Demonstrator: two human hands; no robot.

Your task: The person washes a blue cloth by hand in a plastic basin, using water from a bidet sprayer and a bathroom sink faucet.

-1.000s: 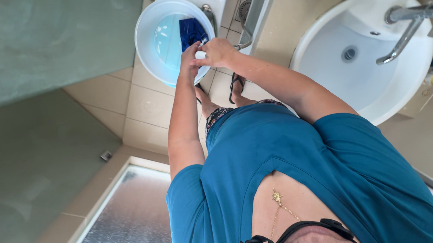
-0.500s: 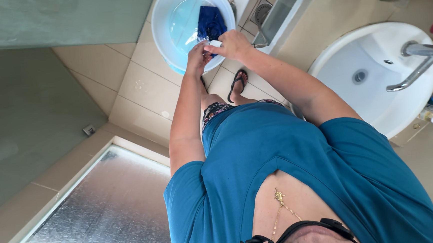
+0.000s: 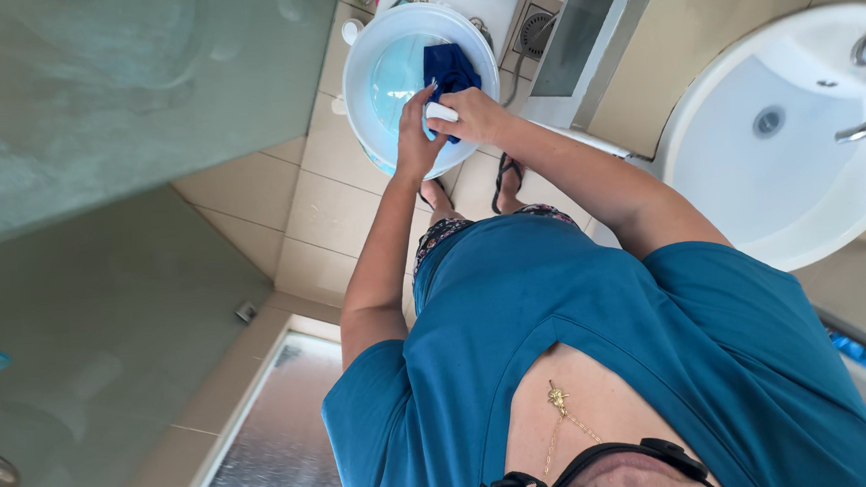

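Beige tiles (image 3: 325,195) cover the floor. A frosted glass shower screen (image 3: 94,114) stands left; a white washbasin (image 3: 798,151) sits right on a beige counter

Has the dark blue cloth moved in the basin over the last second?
Cannot tell. The dark blue cloth lies at the same side of the white basin, by both hands; the camera shifted, not clearly the cloth.

The round plastic basin (image 3: 369,97) under the left hand (image 3: 415,139) is pale blue inside with a white rim. The crumpled cloth (image 3: 449,70) just beyond the right hand (image 3: 473,119) is dark blue; the small object (image 3: 441,113) in that hand is white. The floor tiles (image 3: 321,210) below the hands are plain beige.
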